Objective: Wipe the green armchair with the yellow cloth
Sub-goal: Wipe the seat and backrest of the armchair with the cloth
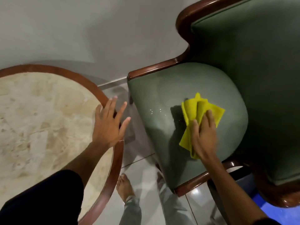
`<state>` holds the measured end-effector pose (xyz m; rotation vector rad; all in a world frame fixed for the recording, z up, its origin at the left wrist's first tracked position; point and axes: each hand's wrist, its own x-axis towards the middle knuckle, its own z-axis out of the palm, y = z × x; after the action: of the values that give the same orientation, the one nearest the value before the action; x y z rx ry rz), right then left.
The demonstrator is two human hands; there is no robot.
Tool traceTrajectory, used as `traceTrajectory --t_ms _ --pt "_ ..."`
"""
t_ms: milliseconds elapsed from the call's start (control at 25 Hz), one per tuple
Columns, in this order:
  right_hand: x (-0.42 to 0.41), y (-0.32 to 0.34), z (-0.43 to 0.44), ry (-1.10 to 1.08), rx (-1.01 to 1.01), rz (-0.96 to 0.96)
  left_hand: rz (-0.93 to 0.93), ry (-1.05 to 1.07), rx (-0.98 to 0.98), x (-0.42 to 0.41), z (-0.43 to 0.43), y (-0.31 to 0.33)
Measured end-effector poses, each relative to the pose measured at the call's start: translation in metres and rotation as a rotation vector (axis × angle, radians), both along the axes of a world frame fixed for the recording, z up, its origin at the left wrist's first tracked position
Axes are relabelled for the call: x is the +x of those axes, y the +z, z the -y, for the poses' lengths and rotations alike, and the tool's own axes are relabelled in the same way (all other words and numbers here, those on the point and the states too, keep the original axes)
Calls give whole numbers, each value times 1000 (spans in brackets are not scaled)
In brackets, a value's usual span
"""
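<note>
Beside the round marble table [48, 111], keep your right hand [203, 135] flat, fingers together, pressing the yellow cloth [191, 111] across the green armchair [162, 95] arm; left hand [108, 125] hovers, fingers spread.

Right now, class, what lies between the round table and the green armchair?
In the head view, bare tiled floor separates the round table from the green armchair; a bare foot stands there.

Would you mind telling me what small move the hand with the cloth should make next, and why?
Probably slide the right hand and yellow cloth leftward across the green armchair cushion: small droplets glisten there, just beside the cloth.
</note>
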<state>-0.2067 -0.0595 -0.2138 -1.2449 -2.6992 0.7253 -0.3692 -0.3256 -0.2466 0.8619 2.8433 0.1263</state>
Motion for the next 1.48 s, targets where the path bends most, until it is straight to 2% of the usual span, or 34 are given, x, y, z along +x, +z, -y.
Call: traceTrajectory --t_ms 80,240,320,400,480,560,640,680,760,880,960,1040,1120,1160,1200,1240,1280,1320,1360,1400,1480 --pt "3 -30 -9 34 57 193 2 48 -27 -12 -12 -14" --pt "-61 -64 -27 64 163 203 -38 77 -22 -17 -9 -37" --pt "-108 -68 -7 218 180 167 -53 67 -9 -18 -9 -38" --pt "-129 -69 35 495 259 164 -60 72 16 -17 -8 -32" --pt "-102 -69 71 804 317 217 -80 77 21 -16 -11 -29" --pt "-28 -69 89 1041 387 297 -83 72 7 -15 -12 -29" --pt "48 -64 78 1146 346 304 -94 65 9 -15 -11 -30" --pt "71 -63 59 1087 295 256 -103 55 11 -14 -10 -31" --pt "83 -64 10 745 264 188 -107 33 32 -15 -11 -32" --pt "52 -64 -59 -103 202 217 -107 32 48 -16 -11 -31" --pt "38 -63 -78 -605 118 170 -111 22 44 -15 -10 -32" --pt "35 -61 -57 -880 52 147 -115 9 14 -17 -8 -34" --pt "36 -62 1 -871 67 197 -112 6 -3 -18 -8 -34" --pt "33 -60 37 -720 95 197 -103 2 -10 -17 -9 -33" --pt "28 -59 70 -452 113 193 -98 -4 -10 -17 -9 -32" --pt "23 -57 93 -96 134 199 -99 -10 -5 -17 -9 -31" --pt "19 -56 102 259 158 196 -94 -17 3 -17 -8 -30" --pt "17 -54 98 499 169 166 -81 -16 19 -17 -9 -27" --pt "19 -48 90 570 161 126 -54 -7 44 -16 -11 -23" --pt "22 -40 82 471 130 105 -20 -5 71 -17 -14 -18" --pt "35 -20 70 -61 11 145 20 -111 117 -15 -35 1"
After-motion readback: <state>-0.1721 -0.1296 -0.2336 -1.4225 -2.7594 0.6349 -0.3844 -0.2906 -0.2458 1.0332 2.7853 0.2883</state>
